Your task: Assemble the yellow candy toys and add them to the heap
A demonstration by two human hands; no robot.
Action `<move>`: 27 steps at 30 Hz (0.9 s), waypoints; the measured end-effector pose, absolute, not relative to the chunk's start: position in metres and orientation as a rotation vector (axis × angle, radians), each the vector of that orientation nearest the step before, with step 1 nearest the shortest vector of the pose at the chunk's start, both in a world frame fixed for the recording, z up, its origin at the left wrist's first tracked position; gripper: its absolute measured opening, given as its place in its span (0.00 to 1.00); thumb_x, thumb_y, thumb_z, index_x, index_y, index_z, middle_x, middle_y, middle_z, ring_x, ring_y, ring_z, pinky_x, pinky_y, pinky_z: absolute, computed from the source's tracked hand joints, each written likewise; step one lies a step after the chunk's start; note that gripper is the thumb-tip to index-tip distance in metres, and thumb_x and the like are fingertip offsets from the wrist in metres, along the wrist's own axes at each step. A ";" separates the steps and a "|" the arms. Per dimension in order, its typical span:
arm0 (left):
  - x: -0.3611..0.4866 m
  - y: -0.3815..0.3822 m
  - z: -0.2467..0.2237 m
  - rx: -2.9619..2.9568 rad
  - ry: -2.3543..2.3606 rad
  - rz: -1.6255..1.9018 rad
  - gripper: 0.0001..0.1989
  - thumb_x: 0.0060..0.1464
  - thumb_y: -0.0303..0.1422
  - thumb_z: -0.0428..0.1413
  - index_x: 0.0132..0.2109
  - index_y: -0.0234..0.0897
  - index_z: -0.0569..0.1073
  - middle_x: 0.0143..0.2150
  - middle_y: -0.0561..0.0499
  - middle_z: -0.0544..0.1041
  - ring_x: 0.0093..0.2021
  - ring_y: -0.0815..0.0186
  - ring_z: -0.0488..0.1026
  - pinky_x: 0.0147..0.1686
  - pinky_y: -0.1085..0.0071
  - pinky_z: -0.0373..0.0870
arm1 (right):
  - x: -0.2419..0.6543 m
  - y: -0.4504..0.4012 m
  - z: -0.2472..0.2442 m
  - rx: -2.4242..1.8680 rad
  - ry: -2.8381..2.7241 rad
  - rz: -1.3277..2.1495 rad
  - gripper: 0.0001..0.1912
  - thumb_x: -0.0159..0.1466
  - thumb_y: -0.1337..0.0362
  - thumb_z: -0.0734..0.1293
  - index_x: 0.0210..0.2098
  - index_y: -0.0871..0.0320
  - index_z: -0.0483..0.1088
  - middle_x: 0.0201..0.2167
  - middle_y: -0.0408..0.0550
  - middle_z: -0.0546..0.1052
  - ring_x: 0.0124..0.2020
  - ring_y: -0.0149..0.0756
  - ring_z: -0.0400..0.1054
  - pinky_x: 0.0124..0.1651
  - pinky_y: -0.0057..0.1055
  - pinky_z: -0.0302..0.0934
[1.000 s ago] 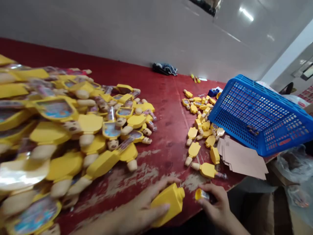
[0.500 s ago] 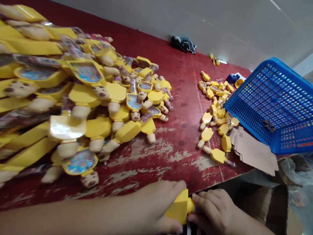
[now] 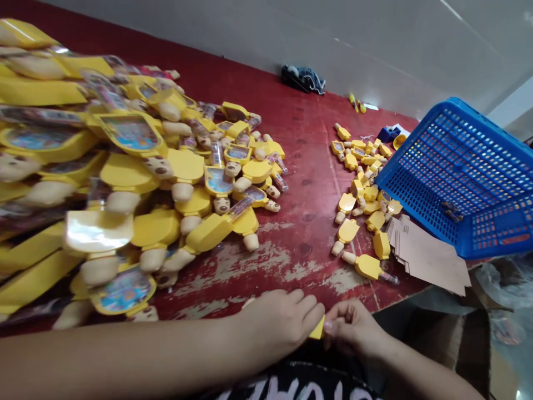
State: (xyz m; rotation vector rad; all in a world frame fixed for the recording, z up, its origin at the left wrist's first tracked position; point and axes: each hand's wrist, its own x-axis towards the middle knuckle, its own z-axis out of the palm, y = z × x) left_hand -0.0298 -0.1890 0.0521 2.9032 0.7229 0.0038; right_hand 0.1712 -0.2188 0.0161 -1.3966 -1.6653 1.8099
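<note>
My left hand is wrapped round a yellow plastic toy, at the table's front edge. Only one yellow corner of the toy shows; the fingers cover the rest. Close against that corner, my right hand has its thumb and forefinger pinched together. Whatever lies between those fingertips is too hidden to make out. On the left is a big heap of yellow toys with beige dog heads, some with blue picture windows and clear tubes. A smaller group of similar toys lies on the right.
A blue perforated basket stands tilted at the right, beside a stack of flat brown cardboard pieces. The red table has worn patches. A dark cloth bundle lies by the wall. Below the edge is a cardboard box.
My left hand has turned over the toy, so less yellow shows. My right hand has shifted from gripping the toy's narrow end to a pinch at its corner. The view has shifted slightly.
</note>
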 end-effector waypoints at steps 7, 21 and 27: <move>-0.059 -0.156 0.062 1.746 0.844 -0.040 0.35 0.41 0.51 0.59 0.52 0.33 0.67 0.48 0.43 0.74 0.45 0.53 0.72 0.42 0.63 0.69 | 0.179 -0.206 0.054 -0.706 -2.495 0.061 0.13 0.61 0.65 0.66 0.41 0.69 0.69 0.29 0.56 0.78 0.22 0.33 0.69 0.20 0.27 0.57; -0.070 -0.180 0.041 2.872 0.876 0.332 0.16 0.60 0.28 0.41 0.47 0.43 0.71 0.45 0.51 0.78 0.28 0.64 0.69 0.27 0.66 0.58 | 0.166 -0.192 0.028 -1.425 -1.070 2.321 0.29 0.49 0.38 0.65 0.24 0.60 0.63 0.16 0.41 0.68 0.09 0.19 0.46 0.12 0.22 0.37; -0.066 -0.176 0.025 1.385 0.815 -0.117 0.26 0.54 0.51 0.44 0.42 0.32 0.71 0.30 0.46 0.77 0.19 0.69 0.64 0.19 0.73 0.59 | 0.180 -0.197 0.039 -1.040 -2.532 0.581 0.29 0.63 0.44 0.55 0.37 0.65 0.71 0.23 0.53 0.73 0.23 0.33 0.61 0.24 0.29 0.50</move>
